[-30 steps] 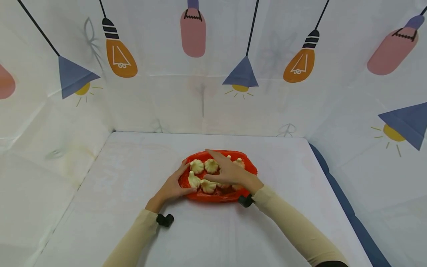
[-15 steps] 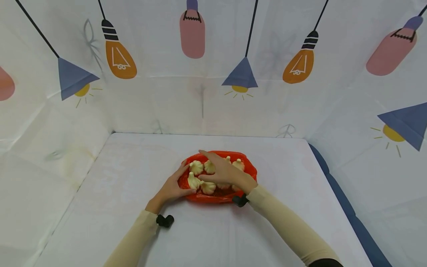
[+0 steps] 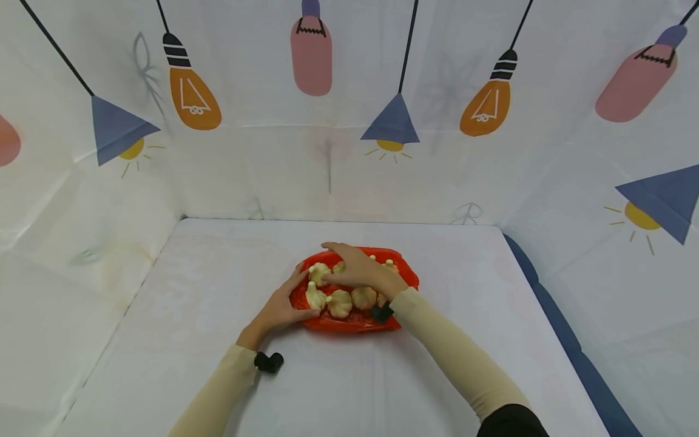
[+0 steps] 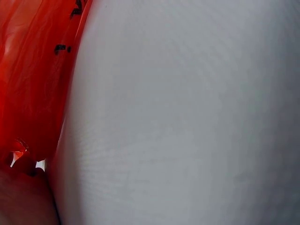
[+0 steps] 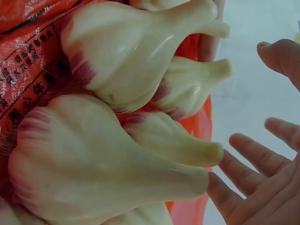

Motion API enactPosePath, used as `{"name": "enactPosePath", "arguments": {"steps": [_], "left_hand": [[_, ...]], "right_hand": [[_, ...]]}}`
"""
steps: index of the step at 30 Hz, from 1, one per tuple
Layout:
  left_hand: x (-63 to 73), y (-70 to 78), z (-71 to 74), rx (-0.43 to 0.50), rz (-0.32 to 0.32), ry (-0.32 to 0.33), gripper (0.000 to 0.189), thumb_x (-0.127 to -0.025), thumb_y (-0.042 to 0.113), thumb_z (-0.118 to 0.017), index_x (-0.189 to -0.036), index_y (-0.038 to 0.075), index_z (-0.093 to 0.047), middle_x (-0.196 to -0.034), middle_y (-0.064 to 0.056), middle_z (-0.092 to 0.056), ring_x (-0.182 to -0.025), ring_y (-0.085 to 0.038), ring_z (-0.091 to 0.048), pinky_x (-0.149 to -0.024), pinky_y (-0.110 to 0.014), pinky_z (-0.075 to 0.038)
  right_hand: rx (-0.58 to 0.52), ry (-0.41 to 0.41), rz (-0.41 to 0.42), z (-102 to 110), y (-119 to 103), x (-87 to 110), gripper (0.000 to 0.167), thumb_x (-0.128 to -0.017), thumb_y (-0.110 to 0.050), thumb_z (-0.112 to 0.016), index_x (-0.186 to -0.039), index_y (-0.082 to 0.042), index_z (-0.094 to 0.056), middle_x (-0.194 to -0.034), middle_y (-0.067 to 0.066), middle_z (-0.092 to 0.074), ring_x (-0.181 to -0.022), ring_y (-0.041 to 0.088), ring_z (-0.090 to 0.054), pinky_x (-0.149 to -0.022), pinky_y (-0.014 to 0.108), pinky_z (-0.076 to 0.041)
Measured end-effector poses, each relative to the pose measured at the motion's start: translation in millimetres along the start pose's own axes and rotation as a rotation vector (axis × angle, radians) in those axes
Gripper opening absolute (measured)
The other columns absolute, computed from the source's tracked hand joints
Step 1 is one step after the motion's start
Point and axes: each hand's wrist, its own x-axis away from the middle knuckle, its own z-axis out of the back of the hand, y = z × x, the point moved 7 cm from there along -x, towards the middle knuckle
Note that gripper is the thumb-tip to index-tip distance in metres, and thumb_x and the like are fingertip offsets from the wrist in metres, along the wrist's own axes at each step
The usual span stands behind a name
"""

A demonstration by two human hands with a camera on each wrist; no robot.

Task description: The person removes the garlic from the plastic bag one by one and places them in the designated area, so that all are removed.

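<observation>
Several pale garlic bulbs lie in rows on a red plastic bag on the table. Purple streaks mark the bases of the garlic bulbs in the right wrist view, and their stems point toward the fingers. My left hand rests at the bag's left end, thumb and fingers spread along its edge. Over the back row reaches my right hand, hiding some bulbs. Seen from the right wrist, the right hand has spread fingers close by the stems, with nothing held.
The white table extends around the bag. White cloth walls printed with lamps stand behind and at both sides. A dark blue edge runs along the table's right side. Black printing shows on the bag.
My right hand has shifted left and a little farther back over the garlic bulbs, uncovering more of the front row. The left hand and the bag stay in place.
</observation>
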Motion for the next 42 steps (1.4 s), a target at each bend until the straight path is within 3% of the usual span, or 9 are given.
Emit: {"name": "enactPosePath", "arguments": {"steps": [12, 19, 26, 42], "left_hand": [[-1.0, -0.3, 0.5, 0.001, -0.005, -0.006, 0.108, -0.079, 0.05, -0.086, -0.165, 0.021, -0.027, -0.174, -0.006, -0.008, -0.159, -0.037, -0.014, -0.123, -0.066, -0.023], [-0.5, 0.4, 0.3, 0.012, 0.016, -0.015, 0.111, -0.078, 0.052, -0.087, -0.165, 0.025, -0.024, -0.175, -0.001, -0.006, -0.159, -0.035, -0.014, -0.123, -0.065, -0.025], [-1.0, -2.8, -0.9, 0.032, 0.03, -0.013, 0.111, -0.077, 0.051, -0.088, -0.165, 0.029, -0.024, -0.174, 0.004, -0.005, -0.16, -0.033, -0.012, -0.123, -0.065, -0.025], [-1.8, -2.8, -0.9, 0.036, 0.013, 0.005, 0.11, -0.078, 0.047, -0.088, -0.165, 0.022, -0.025, -0.174, 0.006, -0.009, -0.16, -0.03, -0.013, -0.124, -0.063, -0.023]], "right_hand": [[0.008, -0.034, -0.019, -12, 11, -13.7, 0.065, -0.094, -0.042, -0.071, -0.151, -0.017, -0.051, -0.152, 0.003, -0.055, -0.142, 0.023, -0.05, -0.118, 0.048, -0.043], [-0.03, -0.017, -0.045, -16, 17, -16.5, 0.059, -0.093, -0.036, -0.071, -0.148, -0.02, -0.055, -0.148, 0.001, -0.059, -0.137, 0.021, -0.054, -0.116, 0.048, -0.045], [-0.034, -0.01, -0.066, -20, 21, -21.1, 0.059, -0.093, -0.035, -0.072, -0.148, -0.02, -0.055, -0.148, 0.0, -0.059, -0.138, 0.022, -0.053, -0.117, 0.049, -0.043], [-0.016, -0.004, -0.027, -30, 21, -29.0, 0.056, -0.095, -0.026, -0.072, -0.147, -0.012, -0.056, -0.148, 0.005, -0.059, -0.137, 0.023, -0.054, -0.118, 0.044, -0.043]]}}
